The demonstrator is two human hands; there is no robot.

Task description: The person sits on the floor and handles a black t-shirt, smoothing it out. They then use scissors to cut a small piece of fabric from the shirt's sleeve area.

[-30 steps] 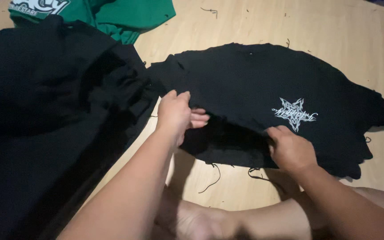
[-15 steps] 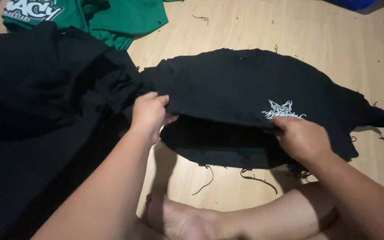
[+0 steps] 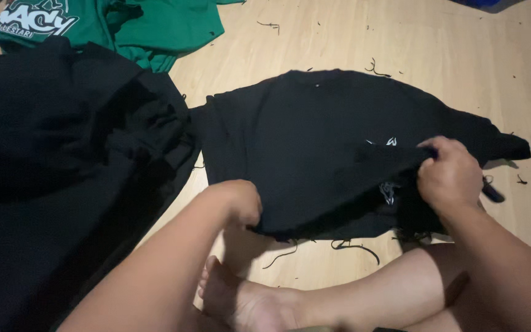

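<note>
Here the right hand (image 3: 451, 178) is gripping a fold of the black garment (image 3: 314, 141) lying on the floor (image 3: 437, 55), while the left hand (image 3: 241, 204) is pinching its near hem, with a black pile (image 3: 56, 160) lying beyond the left hand.

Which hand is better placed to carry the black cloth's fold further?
Right, probably: the right hand grips a raised flap of the black cloth, while the left hand only holds its near edge.

dim, warm indoor light; soft shadows, black cloth loses detail, slight blur.
</note>
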